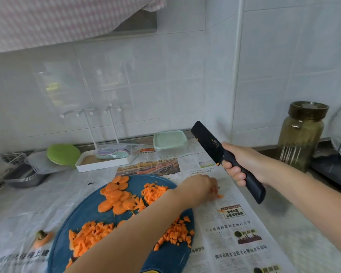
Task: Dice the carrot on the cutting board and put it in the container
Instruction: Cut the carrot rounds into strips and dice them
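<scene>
Diced orange carrot [91, 235] is lying on the round blue cutting board [81, 211]. The left hand [200, 185] is reaching right across it, fingers curling at 1 stray carrot bit [220, 196] on the newspaper [242, 259]; I cannot tell if it is pinching. The right hand [244, 164] is gripping a raised black knife [205, 138].

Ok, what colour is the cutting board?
The cutting board is dark blue; the head view shows it clearly.

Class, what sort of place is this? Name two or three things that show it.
Likely a home kitchen: a tiled wall, a cutting board of diced carrot, a knife in the right hand.
</scene>
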A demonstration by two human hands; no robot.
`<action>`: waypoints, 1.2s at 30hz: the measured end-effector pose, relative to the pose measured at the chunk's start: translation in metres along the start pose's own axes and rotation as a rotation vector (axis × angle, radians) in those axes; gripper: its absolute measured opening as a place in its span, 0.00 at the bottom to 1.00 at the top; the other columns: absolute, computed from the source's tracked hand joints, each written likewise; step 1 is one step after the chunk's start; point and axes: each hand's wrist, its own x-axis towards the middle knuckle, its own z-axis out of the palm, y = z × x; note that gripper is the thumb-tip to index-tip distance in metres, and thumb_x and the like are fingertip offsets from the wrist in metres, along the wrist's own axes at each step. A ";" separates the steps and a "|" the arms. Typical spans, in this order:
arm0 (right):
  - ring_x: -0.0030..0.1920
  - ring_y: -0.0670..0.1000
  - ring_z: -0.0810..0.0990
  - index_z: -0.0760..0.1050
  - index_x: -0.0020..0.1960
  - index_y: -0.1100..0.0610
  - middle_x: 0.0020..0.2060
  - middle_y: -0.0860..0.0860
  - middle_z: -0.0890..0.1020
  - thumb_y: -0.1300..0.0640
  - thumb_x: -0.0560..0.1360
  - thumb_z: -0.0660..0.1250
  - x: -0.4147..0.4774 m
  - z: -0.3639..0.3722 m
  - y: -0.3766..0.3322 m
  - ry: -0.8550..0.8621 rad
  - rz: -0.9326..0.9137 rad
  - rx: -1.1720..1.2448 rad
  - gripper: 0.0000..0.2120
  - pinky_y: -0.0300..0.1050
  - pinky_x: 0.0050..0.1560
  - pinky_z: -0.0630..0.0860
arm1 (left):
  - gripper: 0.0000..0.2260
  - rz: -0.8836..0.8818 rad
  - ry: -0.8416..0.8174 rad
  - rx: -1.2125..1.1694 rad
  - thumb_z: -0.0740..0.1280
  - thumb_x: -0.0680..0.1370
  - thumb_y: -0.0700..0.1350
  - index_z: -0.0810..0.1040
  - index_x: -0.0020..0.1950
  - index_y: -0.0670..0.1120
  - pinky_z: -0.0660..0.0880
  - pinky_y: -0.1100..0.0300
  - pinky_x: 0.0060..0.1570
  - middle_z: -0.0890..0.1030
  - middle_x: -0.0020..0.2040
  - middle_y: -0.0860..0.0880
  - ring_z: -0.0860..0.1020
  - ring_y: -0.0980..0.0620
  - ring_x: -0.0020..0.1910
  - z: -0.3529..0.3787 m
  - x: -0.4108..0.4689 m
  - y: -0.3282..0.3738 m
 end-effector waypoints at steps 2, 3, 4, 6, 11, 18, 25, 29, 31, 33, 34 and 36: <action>0.19 0.48 0.60 0.65 0.30 0.56 0.21 0.49 0.63 0.34 0.80 0.51 0.003 0.008 -0.003 -0.014 -0.016 -0.010 0.30 0.37 0.19 0.61 | 0.13 0.007 -0.002 0.022 0.64 0.79 0.50 0.78 0.55 0.42 0.71 0.56 0.52 0.79 0.53 0.44 0.76 0.46 0.52 -0.003 -0.001 0.001; 0.19 0.48 0.60 0.65 0.31 0.56 0.22 0.50 0.63 0.34 0.80 0.51 0.004 0.011 -0.005 -0.019 -0.024 -0.015 0.30 0.37 0.19 0.61 | 0.13 0.012 -0.011 0.037 0.65 0.79 0.49 0.78 0.55 0.41 0.72 0.55 0.53 0.80 0.53 0.43 0.76 0.46 0.52 -0.004 -0.001 0.001; 0.19 0.48 0.60 0.65 0.31 0.56 0.22 0.50 0.63 0.34 0.80 0.51 0.004 0.014 -0.006 -0.023 -0.028 -0.017 0.30 0.38 0.19 0.61 | 0.13 0.015 -0.024 0.053 0.66 0.78 0.48 0.78 0.55 0.40 0.72 0.55 0.53 0.80 0.53 0.43 0.76 0.46 0.53 -0.005 0.000 0.002; 0.19 0.48 0.60 0.65 0.30 0.56 0.22 0.50 0.64 0.34 0.80 0.51 0.005 0.015 -0.006 -0.022 -0.030 -0.017 0.30 0.38 0.19 0.61 | 0.12 0.008 -0.040 0.065 0.67 0.77 0.46 0.77 0.56 0.39 0.72 0.56 0.51 0.80 0.54 0.43 0.77 0.45 0.53 -0.007 -0.002 0.001; 0.20 0.48 0.61 0.65 0.31 0.56 0.22 0.50 0.65 0.33 0.79 0.51 0.011 0.013 -0.005 -0.004 -0.048 -0.156 0.30 0.38 0.21 0.62 | 0.12 -0.015 -0.048 0.002 0.68 0.76 0.45 0.79 0.54 0.38 0.73 0.57 0.48 0.81 0.52 0.42 0.77 0.45 0.50 -0.010 -0.016 -0.012; 0.19 0.48 0.62 0.65 0.31 0.56 0.21 0.51 0.65 0.31 0.78 0.52 0.021 0.016 -0.005 -0.009 -0.037 -0.241 0.31 0.37 0.21 0.63 | 0.14 -0.054 -0.023 -0.127 0.72 0.73 0.45 0.74 0.56 0.43 0.74 0.55 0.45 0.79 0.50 0.45 0.75 0.49 0.45 -0.010 -0.016 -0.026; 0.19 0.49 0.62 0.66 0.32 0.56 0.22 0.51 0.66 0.31 0.78 0.52 0.024 -0.003 0.001 0.021 -0.032 -0.229 0.31 0.38 0.22 0.63 | 0.14 -0.018 -0.180 0.012 0.69 0.75 0.50 0.81 0.51 0.40 0.72 0.62 0.42 0.81 0.50 0.44 0.76 0.49 0.47 -0.027 -0.004 -0.015; 0.19 0.48 0.62 0.66 0.31 0.56 0.22 0.51 0.66 0.31 0.77 0.53 0.025 -0.006 0.003 -0.003 -0.054 -0.222 0.30 0.38 0.21 0.63 | 0.12 -0.038 -0.126 -0.016 0.70 0.75 0.47 0.81 0.54 0.41 0.72 0.62 0.46 0.81 0.53 0.46 0.78 0.49 0.51 -0.041 -0.017 -0.011; 0.20 0.48 0.62 0.65 0.31 0.55 0.22 0.51 0.66 0.31 0.77 0.53 0.027 0.000 0.004 -0.042 -0.052 -0.245 0.30 0.38 0.21 0.63 | 0.11 -0.092 -0.016 -0.063 0.69 0.75 0.47 0.81 0.52 0.42 0.75 0.63 0.47 0.82 0.50 0.48 0.79 0.51 0.48 -0.059 -0.037 -0.026; 0.20 0.48 0.62 0.65 0.32 0.54 0.22 0.50 0.65 0.30 0.77 0.51 0.034 0.014 0.006 -0.098 -0.057 -0.342 0.30 0.38 0.21 0.62 | 0.08 -0.226 0.087 -0.059 0.69 0.74 0.47 0.81 0.48 0.43 0.76 0.62 0.45 0.82 0.46 0.48 0.79 0.52 0.44 -0.075 -0.063 -0.056; 0.20 0.48 0.62 0.64 0.32 0.54 0.22 0.50 0.65 0.29 0.77 0.51 0.038 0.022 0.007 -0.121 -0.067 -0.409 0.30 0.38 0.21 0.62 | 0.06 -0.317 0.120 -0.042 0.69 0.74 0.46 0.81 0.46 0.45 0.75 0.63 0.42 0.82 0.44 0.48 0.79 0.52 0.42 -0.079 -0.076 -0.075; 0.20 0.48 0.62 0.64 0.32 0.54 0.21 0.49 0.66 0.29 0.77 0.51 0.047 0.039 0.007 -0.161 -0.100 -0.536 0.30 0.38 0.21 0.63 | 0.04 -0.505 0.178 -0.019 0.69 0.73 0.46 0.78 0.41 0.47 0.72 0.66 0.36 0.81 0.40 0.49 0.76 0.55 0.36 -0.080 -0.101 -0.111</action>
